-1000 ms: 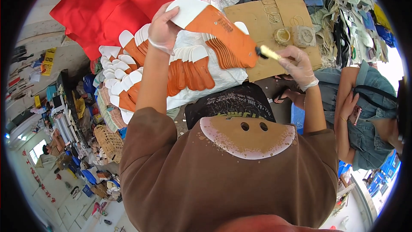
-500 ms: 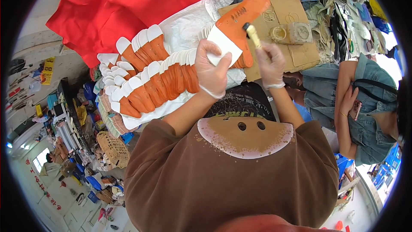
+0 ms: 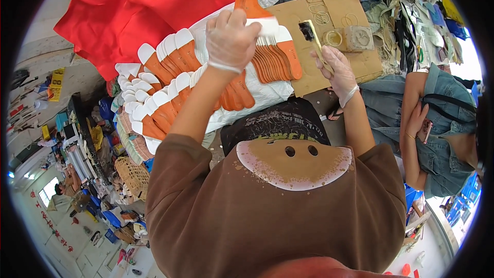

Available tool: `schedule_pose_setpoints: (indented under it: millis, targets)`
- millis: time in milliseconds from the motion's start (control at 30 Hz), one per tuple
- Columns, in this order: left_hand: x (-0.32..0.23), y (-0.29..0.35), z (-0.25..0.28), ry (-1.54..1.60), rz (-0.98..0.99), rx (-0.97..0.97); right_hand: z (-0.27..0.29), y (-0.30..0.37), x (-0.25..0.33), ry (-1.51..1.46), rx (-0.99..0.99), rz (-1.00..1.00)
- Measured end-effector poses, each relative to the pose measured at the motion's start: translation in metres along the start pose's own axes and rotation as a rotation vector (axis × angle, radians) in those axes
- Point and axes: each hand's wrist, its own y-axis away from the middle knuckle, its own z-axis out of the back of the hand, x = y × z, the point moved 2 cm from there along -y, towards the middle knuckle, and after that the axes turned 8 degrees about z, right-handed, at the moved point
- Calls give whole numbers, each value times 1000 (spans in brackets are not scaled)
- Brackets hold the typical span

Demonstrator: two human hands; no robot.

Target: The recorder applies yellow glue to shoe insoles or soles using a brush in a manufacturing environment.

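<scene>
Near us, our left hand (image 3: 231, 38) now grips one orange-and-white insole piece (image 3: 252, 7), lifted higher vs. half a sec ago, above the fanned stack (image 3: 272, 59). Right hand (image 3: 337, 69) clenches the brush (image 3: 315, 38), swung out over the cardboard (image 3: 339, 10) w/ glue rings, so we judge gluing's paused.

The left hand (image 3: 232, 38) has moved from the left end of the orange-and-white insole rows toward the middle and now grips a single orange insole (image 3: 250, 4) raised above the fanned stack (image 3: 272, 56). A second ago it pressed on a white piece further left. The right hand (image 3: 337, 69) has shifted the brush (image 3: 313, 38): its bristles, earlier pointing left over the insoles, now point up over the brown cardboard sheet (image 3: 303, 80), clear of the stack.
</scene>
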Motion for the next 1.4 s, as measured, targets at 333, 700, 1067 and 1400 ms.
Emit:
schedule_pose_setpoints:
  millis: [333, 700, 1067, 1400]
  targets:
    - [35, -7, -63, 1314, 582, 468, -25, -15, 7, 267, 208, 140]
    - [34, -1, -57, 1901, 734, 699, -23, -52, 5, 597, 120, 671]
    - [67, 6, -66, 1972, 875, 623, -23, -23, 39, 781, 776, 530]
    - [72, 20, -39, 2095, 1058, 323, 50, -43, 16, 760, -16, 301]
